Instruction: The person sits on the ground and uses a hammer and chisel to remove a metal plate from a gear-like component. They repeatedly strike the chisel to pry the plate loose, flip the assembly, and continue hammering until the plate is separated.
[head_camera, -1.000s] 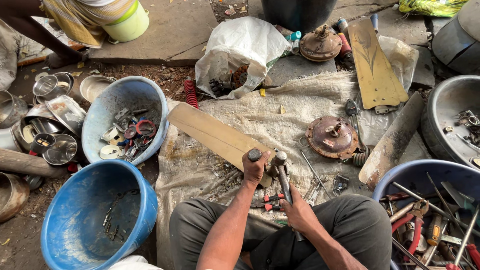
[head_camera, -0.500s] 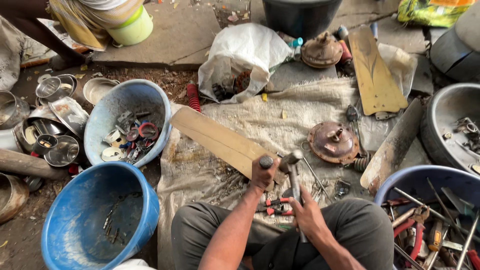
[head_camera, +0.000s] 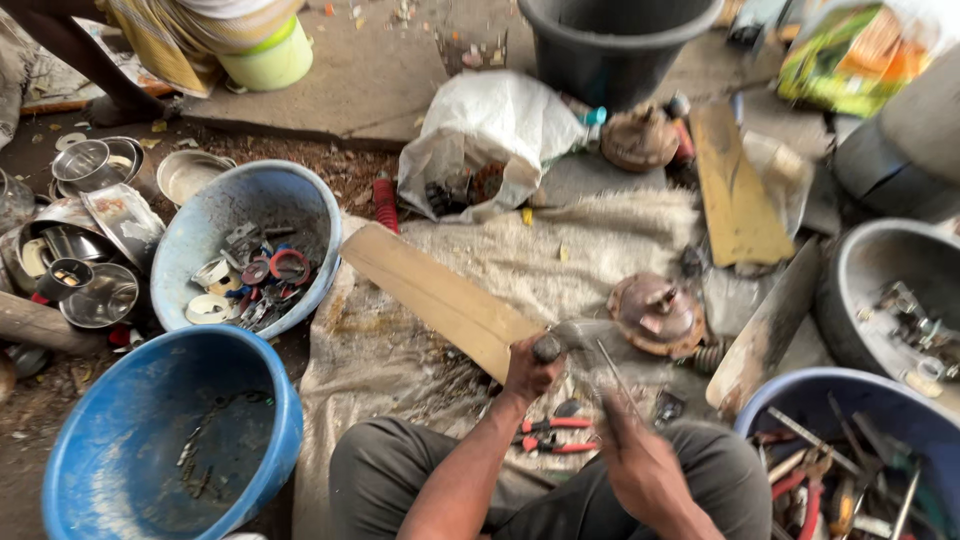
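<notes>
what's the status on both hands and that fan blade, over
Left hand gripping the tan fan blade's near end. Right hand holding a thin metal tool, blurred. Red-handled pliers lying below.

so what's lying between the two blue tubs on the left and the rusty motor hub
In the head view, a long tan fan blade lies across the dirty sackcloth between the blue tubs and the motor hub; the left hand grips its near end.

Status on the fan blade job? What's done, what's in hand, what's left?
Done: one fan blade lies loose at the far right, and the rusty motor hub sits bare on the sacking. In hand: left hand grips the near end of another fan blade; right hand works a thin tool there, blurred. Left: cannot tell.
</notes>
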